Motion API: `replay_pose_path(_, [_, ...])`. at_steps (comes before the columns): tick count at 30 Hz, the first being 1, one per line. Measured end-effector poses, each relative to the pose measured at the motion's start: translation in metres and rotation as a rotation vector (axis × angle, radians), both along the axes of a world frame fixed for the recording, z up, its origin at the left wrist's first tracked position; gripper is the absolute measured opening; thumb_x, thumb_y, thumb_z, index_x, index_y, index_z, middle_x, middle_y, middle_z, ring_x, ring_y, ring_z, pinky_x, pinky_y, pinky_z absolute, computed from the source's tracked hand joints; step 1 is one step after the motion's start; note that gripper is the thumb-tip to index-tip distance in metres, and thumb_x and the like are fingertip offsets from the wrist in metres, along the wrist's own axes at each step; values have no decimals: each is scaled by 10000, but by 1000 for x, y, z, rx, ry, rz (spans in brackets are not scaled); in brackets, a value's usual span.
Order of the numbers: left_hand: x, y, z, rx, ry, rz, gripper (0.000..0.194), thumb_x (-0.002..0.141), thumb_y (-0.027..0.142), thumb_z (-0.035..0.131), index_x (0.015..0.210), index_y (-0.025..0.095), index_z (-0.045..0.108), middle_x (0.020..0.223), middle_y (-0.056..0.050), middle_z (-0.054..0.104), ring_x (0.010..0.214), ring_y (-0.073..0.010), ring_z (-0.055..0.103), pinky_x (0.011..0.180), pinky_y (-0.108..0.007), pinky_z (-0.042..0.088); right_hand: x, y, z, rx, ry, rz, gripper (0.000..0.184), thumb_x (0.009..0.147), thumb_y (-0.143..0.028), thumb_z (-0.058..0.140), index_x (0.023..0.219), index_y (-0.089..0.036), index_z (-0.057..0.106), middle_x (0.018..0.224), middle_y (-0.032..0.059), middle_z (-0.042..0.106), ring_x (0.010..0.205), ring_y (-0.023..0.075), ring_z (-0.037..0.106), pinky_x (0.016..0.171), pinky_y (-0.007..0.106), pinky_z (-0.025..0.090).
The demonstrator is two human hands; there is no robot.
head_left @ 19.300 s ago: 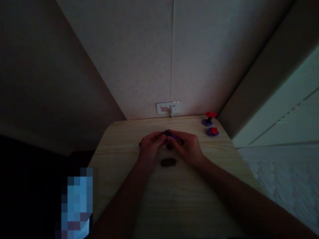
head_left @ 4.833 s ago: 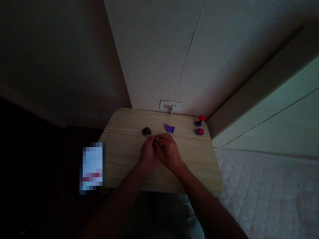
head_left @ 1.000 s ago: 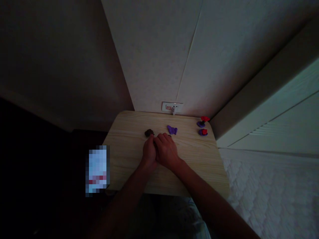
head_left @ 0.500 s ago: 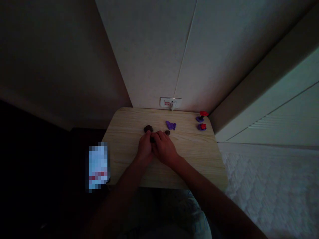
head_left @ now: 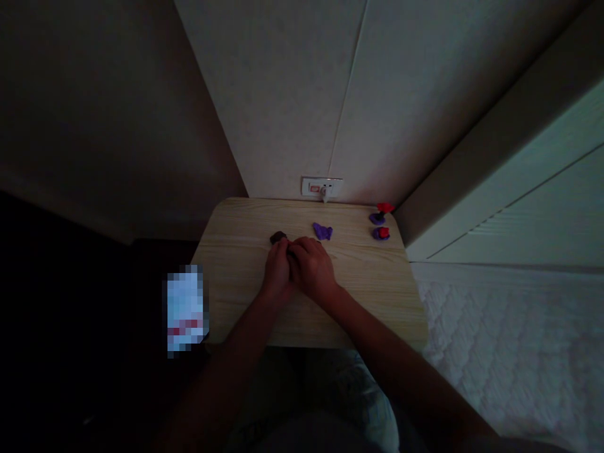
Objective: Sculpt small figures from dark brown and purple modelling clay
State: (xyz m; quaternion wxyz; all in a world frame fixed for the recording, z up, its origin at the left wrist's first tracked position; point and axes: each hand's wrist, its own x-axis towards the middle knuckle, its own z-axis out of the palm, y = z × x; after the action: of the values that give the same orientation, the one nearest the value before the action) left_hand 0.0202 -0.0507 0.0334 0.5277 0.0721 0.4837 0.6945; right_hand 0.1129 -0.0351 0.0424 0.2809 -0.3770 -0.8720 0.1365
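At two o'clock, a rounded purple base point(head_left: 375, 235) bears a red lump point(head_left: 384, 232); my left hand point(head_left: 277, 270) and right hand point(head_left: 312, 267) meet, grip unclear.

Behind the left hand point(head_left: 276, 272) lies a lump point(head_left: 277, 237), perhaps touching it.

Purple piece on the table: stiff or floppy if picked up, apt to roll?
The purple piece probably bends or dents, given its lumpy, clay-like look. Its uneven outline suggests sliding rather than rolling. Smaller than the right hand, so likely light.
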Motion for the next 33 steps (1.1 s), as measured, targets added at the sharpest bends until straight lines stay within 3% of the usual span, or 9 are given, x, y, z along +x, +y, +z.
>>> replay_pose_path(7, [5,3,2,19,163,51,209,892,276,618,706,190,578,712,19,563,672,-116,543,637,-216,419,-8,-1,-9,-61,136,-74,203,981,-179,511,1020,-119,701,1101,160,624,1029,266,572,945,426,506])
replay_pose_path(14, [-2,4,-5,-15,250,16,233,881,225,604,654,177,590,657,21,552,616,-116,494,608,-235,382,2,1,-13,-148,225,-30,133,895,-166,608,1015,-169,666,1018,100,608,963,231,595,869,374,540])
replay_pose_path(21, [-2,8,-16,-38,317,15,311,899,243,587,595,185,568,616,22,534,599,-124,473,610,-242,373,7,-2,-4,-56,93,20,189,902,-132,572,1027,-155,712,1047,133,661,980,269,586,889,419,517])
replay_pose_path(26, [-1,8,-9,-35,416,18,332,906,147,547,581,180,610,630,2,573,633,-135,485,625,-243,363,2,-5,-4,-9,132,-18,209,890,-105,542,1011,-111,712,1102,170,652,1045,296,560,940,449,501])
replay_pose_path(30, [-3,7,-3,-34,463,2,346,887,134,571,545,182,593,600,3,561,614,-137,467,597,-247,339,2,-1,-6,-106,294,-28,154,849,-100,573,897,-153,710,1039,133,655,1015,267,596,928,447,516])
replay_pose_path(33, [-3,6,-6,-47,466,-14,368,889,177,569,521,182,566,558,10,522,567,-131,435,561,-252,317,5,3,-5,-295,429,-4,101,803,-105,633,799,-173,708,947,85,674,892,216,641,823,389,557])
